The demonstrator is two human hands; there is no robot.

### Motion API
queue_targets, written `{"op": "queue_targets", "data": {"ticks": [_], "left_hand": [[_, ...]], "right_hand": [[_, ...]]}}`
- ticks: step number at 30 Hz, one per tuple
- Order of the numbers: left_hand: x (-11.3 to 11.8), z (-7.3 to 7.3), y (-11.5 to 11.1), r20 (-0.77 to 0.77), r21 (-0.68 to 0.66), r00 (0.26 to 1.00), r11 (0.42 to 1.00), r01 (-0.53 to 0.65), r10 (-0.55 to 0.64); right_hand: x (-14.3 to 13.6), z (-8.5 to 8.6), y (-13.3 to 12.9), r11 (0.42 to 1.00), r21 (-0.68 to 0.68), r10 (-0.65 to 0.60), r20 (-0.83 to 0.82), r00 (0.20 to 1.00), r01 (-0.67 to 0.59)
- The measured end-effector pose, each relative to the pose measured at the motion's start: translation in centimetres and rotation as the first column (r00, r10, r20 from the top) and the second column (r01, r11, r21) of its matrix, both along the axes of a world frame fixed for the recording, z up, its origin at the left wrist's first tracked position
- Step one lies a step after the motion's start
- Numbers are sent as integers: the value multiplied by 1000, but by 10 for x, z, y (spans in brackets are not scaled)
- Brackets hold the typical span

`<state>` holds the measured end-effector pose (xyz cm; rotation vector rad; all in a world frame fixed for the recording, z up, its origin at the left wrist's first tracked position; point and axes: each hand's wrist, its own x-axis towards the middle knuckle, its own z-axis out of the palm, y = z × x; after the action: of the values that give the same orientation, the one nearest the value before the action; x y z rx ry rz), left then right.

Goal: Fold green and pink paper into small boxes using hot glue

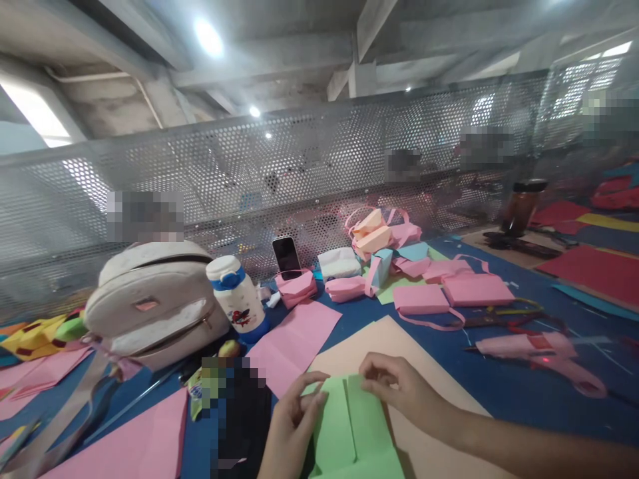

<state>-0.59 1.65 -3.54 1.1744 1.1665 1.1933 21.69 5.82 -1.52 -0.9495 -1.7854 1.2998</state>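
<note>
Two bare hands hold one piece of green paper point(332, 426) at the bottom of the view, over a large peach sheet point(382, 342); the left hand point(297, 422) grips its left edge near the far corner between thumb and fingers; the right hand point(399, 386) pinches the far right corner; the paper's near end runs out of view. It looks partly made: side panels are folded in, with one long edge running down the middle; no strap shows on it, and the piece seems rather flat, so shaping appears left to do. Beyond, on a blue table point(529, 409), lie a loose pink sheet point(299, 339) to the left and a pink glue gun point(539, 349) to the right, a red light showing on it; farther back sit a pale backpack point(154, 306), a drink bottle point(242, 306), a phone point(287, 256) and two boxy pink paper bags point(422, 299) with straps, seemingly finished; behind everything stands a metal mesh screen point(319, 159).
</note>
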Motion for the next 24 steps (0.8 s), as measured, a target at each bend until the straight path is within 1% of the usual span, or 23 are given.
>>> {"op": "queue_targets", "data": {"ticks": [3,6,9,11,14,17,21,24], "left_hand": [[-3,2,4,-133,52,991,998,28,-21],[-2,10,5,-202,49,977,996,78,-66],[3,20,2,-204,-7,972,993,119,-117],[6,25,0,-232,-38,961,988,148,-153],[9,28,-1,-296,-42,934,979,198,-201],[13,30,1,-345,-25,907,969,246,-240],[18,32,7,-407,3,885,969,247,-224],[18,33,7,-420,29,886,973,230,-197]], "right_hand": [[1,-4,4,999,-1,-32,-62,998,32],[1,-8,6,999,-14,-30,-124,992,29],[1,-10,7,998,-56,-21,-107,994,15],[0,-10,7,996,-87,1,-92,996,-9],[-3,-9,6,995,-95,23,-67,998,-29],[-6,-8,5,996,-84,2,-43,999,-5],[-10,-4,1,998,-67,-6,-41,999,3],[-10,-2,0,998,-55,-24,-43,999,22]]}}
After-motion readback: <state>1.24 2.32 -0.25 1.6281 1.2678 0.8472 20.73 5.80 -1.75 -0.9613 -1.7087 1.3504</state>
